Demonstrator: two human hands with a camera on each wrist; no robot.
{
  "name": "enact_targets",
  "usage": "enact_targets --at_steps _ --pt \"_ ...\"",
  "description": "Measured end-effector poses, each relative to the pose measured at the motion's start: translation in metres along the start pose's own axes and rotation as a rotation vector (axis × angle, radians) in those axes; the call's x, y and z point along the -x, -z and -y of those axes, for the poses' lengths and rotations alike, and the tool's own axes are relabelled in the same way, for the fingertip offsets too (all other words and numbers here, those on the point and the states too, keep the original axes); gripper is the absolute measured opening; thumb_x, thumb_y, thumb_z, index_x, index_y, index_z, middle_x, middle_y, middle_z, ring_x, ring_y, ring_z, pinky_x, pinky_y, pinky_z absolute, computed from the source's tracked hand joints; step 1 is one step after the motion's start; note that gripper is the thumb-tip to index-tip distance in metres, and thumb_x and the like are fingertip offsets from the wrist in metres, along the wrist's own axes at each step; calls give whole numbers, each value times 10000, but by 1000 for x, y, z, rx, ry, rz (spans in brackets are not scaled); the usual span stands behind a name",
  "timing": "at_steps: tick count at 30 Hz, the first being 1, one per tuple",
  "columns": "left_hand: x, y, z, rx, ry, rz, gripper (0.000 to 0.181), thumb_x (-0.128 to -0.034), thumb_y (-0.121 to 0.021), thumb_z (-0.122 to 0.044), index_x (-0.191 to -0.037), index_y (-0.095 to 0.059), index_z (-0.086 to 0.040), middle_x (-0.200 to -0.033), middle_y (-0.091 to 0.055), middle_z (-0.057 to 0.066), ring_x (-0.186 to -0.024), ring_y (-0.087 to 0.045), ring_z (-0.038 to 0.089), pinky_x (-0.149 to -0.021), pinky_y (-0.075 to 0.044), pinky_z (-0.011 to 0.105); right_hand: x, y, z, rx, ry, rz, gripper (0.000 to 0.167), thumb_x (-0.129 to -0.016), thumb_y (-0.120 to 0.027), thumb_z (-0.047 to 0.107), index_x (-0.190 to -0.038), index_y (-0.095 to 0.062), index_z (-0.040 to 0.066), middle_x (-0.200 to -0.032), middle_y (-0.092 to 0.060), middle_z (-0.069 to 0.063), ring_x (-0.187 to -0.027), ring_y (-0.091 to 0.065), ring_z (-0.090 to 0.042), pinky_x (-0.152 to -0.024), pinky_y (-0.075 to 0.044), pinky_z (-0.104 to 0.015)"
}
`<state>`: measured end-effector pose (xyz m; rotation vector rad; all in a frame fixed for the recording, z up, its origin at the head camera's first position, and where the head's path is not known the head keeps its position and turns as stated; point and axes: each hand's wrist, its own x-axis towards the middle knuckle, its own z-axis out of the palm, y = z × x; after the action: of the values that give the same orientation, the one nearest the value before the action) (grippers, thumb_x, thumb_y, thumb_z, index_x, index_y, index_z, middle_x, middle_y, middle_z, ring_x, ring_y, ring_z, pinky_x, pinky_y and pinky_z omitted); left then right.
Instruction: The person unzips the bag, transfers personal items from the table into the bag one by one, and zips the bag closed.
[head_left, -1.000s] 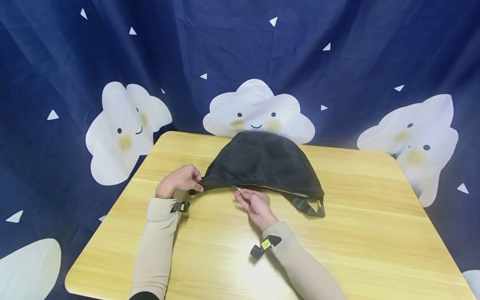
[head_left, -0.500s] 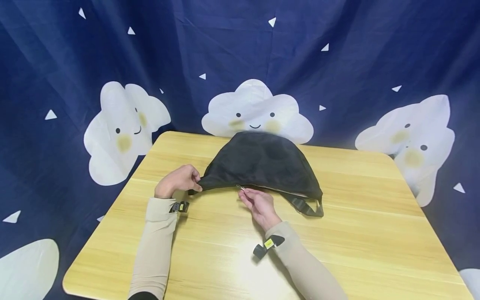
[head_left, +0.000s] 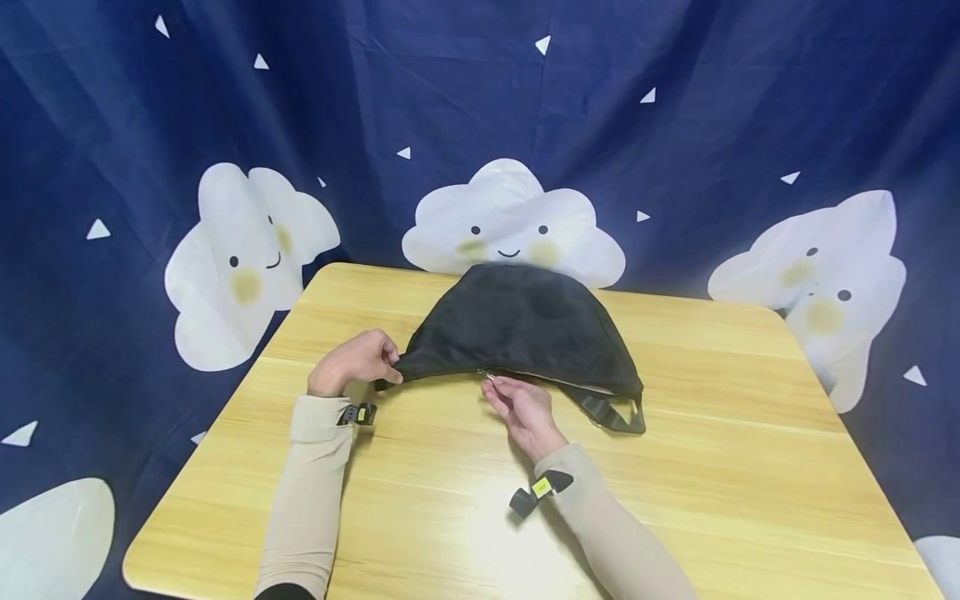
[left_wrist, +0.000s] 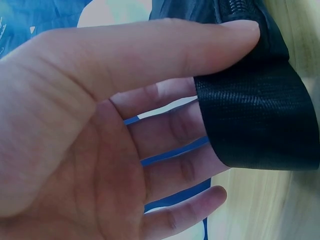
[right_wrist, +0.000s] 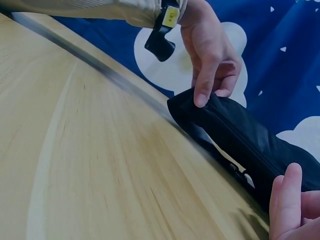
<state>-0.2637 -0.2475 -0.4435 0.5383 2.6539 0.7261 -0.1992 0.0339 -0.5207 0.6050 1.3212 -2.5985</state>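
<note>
A black half-moon waist bag lies on the table with its zipped edge facing me. My left hand pinches the bag's left end. In the left wrist view, the thumb of that hand presses the black webbing against the fingers, just below some zipper teeth. Along the front edge, my right hand pinches a small metal zipper pull. To the right of the pull the zip appears parted, with a pale lining line. Fingertips of the right hand show at the right wrist view's corner; the pull is hidden there.
The light wooden table has rounded corners. A black strap with a buckle loops out at the bag's right end. Behind the table hangs a dark blue curtain printed with white clouds and triangles.
My right hand has slid a little to the right along the bag's front edge, carrying the zipper pull with it. The left hand stays at the bag's left end.
</note>
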Motion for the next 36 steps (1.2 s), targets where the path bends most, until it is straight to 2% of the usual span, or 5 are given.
enact_targets --at_steps 6,16,27,36 --pt "0 1 -1 1 -8 0 271 -796 -841 -108 -685 -593 -115 -608 -443 -76 -593 -402 101 -643 -382 276 -1 3 2 7 3 2 199 -957 -582 -110 -1141 -650 -145 -846 -759 -106 -792 -751 -141 -808 -612 -241" --pt "1 2 -1 6 3 -1 250 -793 -839 -107 -690 -611 -110 -606 -456 -78 -594 -409 101 -644 -390 275 1 10 9 4 28 -1 123 -958 -586 -107 -1027 -685 -85 -824 -757 -91 -775 -752 -130 -793 -610 -226" --pt "1 3 -3 5 13 -8 205 -790 -842 -107 -718 -651 -97 -627 -496 -76 -608 -439 110 -648 -400 275 1 19 17 14 43 -14 127 -962 -583 -105 -1036 -684 -85 -826 -758 -77 -783 -752 -128 -785 -608 -218" --pt "1 1 -1 5 14 0 225 -799 -838 -111 -710 -631 -107 -617 -469 -80 -603 -420 106 -656 -397 273 3 29 20 -13 53 -39 131 -951 -591 -111 -1014 -703 -87 -833 -769 -103 -788 -763 -149 -787 -612 -231"
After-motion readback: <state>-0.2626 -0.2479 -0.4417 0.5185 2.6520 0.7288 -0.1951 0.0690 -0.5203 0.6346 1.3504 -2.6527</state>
